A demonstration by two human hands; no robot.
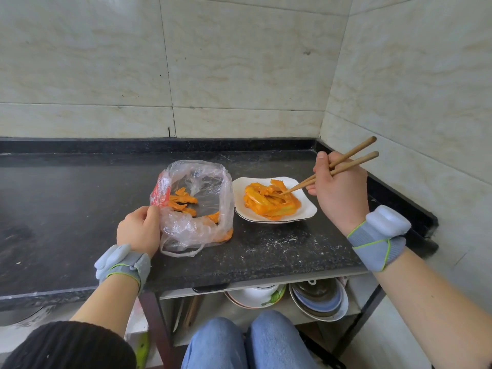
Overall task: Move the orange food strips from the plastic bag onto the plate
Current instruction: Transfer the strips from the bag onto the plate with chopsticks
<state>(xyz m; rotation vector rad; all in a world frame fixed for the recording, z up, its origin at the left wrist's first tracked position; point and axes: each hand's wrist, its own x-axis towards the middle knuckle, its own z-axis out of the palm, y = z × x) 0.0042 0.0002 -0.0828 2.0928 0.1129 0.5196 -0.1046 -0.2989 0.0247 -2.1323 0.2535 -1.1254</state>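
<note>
wooden chopsticks in right hand touch orange strips on plate

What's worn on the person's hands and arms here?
Left hand and right hand: gloveless. Left wristband and right wristband: grey knit, lime-green edging, each carrying a rounded pale plastic module. Black knit sleeve on the left arm; right forearm unsleeved.

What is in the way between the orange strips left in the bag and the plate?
Only the right wall of the plastic bag, standing beside the plate. The bag's mouth gapes open upward, its edge pinched by the left hand, so the chopsticks in the right hand can likely lift strips over it.
</note>
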